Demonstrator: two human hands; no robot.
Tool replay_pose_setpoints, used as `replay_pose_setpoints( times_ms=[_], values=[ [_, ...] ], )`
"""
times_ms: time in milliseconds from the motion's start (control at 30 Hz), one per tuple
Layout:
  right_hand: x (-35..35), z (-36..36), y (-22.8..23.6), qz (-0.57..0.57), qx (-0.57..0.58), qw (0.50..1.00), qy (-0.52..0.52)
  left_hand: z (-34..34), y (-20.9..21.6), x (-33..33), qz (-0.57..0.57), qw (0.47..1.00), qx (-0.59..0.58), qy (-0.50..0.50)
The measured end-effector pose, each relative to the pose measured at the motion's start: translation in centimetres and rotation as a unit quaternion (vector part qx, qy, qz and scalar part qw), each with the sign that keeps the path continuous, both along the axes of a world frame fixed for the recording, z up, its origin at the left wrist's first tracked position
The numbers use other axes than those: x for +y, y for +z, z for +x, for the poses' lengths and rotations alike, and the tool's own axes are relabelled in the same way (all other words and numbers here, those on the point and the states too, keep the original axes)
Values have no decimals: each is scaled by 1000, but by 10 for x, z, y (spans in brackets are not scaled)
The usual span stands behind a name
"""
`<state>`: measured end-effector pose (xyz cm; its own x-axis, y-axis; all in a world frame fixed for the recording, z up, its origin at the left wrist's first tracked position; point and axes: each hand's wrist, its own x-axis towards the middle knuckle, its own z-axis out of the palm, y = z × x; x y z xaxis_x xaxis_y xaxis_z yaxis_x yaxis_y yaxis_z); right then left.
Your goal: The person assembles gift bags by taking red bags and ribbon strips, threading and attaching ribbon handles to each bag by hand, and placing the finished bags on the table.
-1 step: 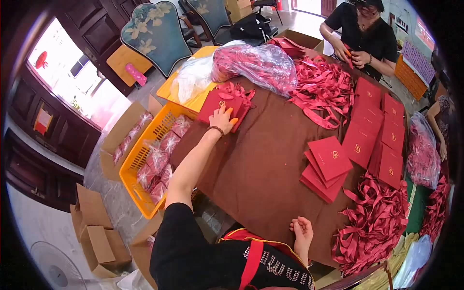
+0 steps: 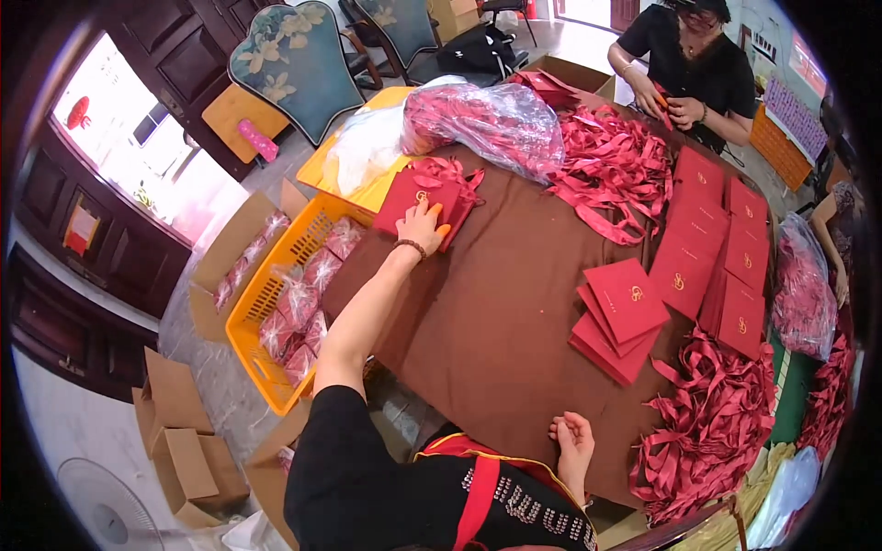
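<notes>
My left hand (image 2: 423,228) reaches out to the far left of the table and lies on a small stack of red paper gift bags (image 2: 393,201), its fingers spread on the top bag. Orange finger covers sit on some of its fingertips. Red ribbon handles (image 2: 452,172) stick out beyond the stack's far side. Close to my body, by the near table edge, my right hand (image 2: 575,443) hangs with its fingers loosely curled in and nothing visible in them. To its upper right lies a fanned pile of red bags (image 2: 627,298).
Rows of red bags (image 2: 689,234) and ribbon heaps (image 2: 707,418) fill the brown table's (image 2: 496,303) right side. A plastic-wrapped bundle (image 2: 487,124) lies at the back. A yellow crate (image 2: 262,367) of wrapped packets stands left. Another person (image 2: 684,83) handles something red across the table.
</notes>
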<state>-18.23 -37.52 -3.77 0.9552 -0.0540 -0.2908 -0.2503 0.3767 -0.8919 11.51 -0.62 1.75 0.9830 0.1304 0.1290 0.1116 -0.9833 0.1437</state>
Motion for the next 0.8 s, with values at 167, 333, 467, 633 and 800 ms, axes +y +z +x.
replay_pose_setpoints(
  times_ms=[167, 333, 467, 633, 800],
  values=[
    [-8, -2, 3, 10, 9, 1000, 6, -20, 8, -29, 51, 995, -82, 14],
    [-13, 13, 11, 17, 20, 999, -31, -20, -1, -126, -339, 917, -47, -206],
    [-18, 33, 36, 5, -7, 997, -76, -26, -26, -210, -436, 864, 41, -249],
    [-46, 34, 42, -3, -32, 996, -88, -1, -57, -259, -482, 866, 36, -125],
    [-60, 41, 39, 6, -28, 997, -68, 23, -52, -270, -486, 852, 136, -142]
  ],
)
